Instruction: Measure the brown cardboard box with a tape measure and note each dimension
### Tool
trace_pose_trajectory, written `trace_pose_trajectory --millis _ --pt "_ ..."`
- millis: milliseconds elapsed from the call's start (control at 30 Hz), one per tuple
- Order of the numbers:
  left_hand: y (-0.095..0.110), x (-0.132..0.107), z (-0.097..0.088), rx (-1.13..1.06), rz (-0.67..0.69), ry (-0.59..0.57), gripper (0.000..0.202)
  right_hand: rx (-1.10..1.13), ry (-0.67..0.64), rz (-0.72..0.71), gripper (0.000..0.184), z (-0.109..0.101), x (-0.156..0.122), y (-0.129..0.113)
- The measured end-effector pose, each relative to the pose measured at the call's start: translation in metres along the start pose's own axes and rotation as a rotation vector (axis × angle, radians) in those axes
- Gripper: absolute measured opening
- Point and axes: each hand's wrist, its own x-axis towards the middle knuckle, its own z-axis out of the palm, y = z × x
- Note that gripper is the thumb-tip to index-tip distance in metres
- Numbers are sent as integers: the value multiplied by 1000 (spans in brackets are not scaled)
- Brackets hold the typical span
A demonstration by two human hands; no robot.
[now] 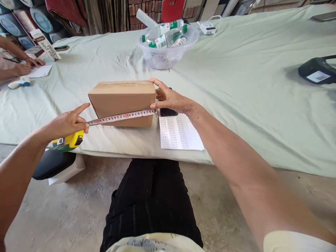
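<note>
A brown cardboard box (123, 99) sits taped shut on the cloth-covered table (236, 98). A tape measure blade (123, 116) is stretched across the box's front face. My left hand (69, 122) grips the yellow tape measure case (68, 141) left of the box, with the index finger pointing out. My right hand (168, 99) pinches the blade's end against the box's right front corner, fingers partly spread over the top edge.
A printed sheet (180, 133) and a dark phone (168, 112) lie right of the box. Behind stands a clear bowl (168, 52) with plastic bottles. A black scanner (316, 70) rests far right. Another person's hands (26, 66) rest on paper at far left.
</note>
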Motion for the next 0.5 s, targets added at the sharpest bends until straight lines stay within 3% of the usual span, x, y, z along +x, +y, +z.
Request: trace_pose_trajectory --millis 167,333,500 --pt "1 3 -6 36 27 -77 70 13 -16 25 109 -7 4 -2" --pt "-3 13 -7 -14 35 -35 61 68 -44 42 113 -12 6 -7" --pt "12 18 -15 71 104 -82 45 49 -121 20 122 -15 4 -9"
